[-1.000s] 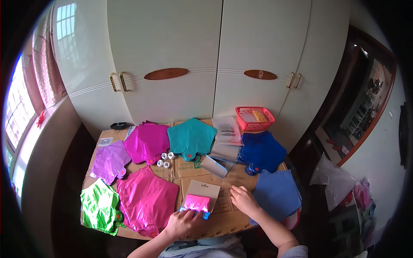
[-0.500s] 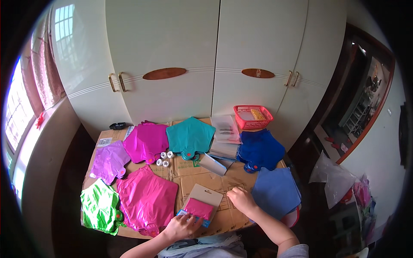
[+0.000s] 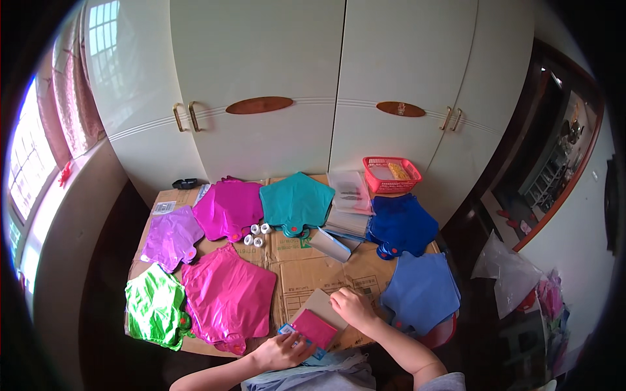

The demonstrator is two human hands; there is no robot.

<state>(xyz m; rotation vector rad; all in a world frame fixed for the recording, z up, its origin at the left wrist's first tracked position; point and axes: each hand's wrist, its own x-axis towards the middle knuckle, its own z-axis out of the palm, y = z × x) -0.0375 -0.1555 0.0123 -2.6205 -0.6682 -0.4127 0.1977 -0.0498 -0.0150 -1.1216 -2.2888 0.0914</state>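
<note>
My left hand (image 3: 282,352) grips the near end of a flat pink packet (image 3: 314,328) at the front edge of the cardboard-covered table (image 3: 306,270). My right hand (image 3: 352,307) rests on a tan card sheet (image 3: 323,305) just beyond the packet, fingers curled on its right edge. A bright pink foil balloon stack (image 3: 228,296) lies left of my left hand. A light blue foil balloon stack (image 3: 422,292) lies right of my right hand.
Green (image 3: 154,313), purple (image 3: 172,237), magenta (image 3: 229,208), teal (image 3: 297,202) and dark blue (image 3: 401,225) foil balloon stacks ring the table. Small white rolls (image 3: 255,234) sit mid-table. A red basket (image 3: 391,174) and clear packets (image 3: 352,192) stand at the back. White cupboard doors (image 3: 326,85) rise behind.
The pink packet has slid toward me and tilted, off the tan card sheet. My right hand moved left onto the sheet's edge. My left hand drew back toward the table's front edge.
</note>
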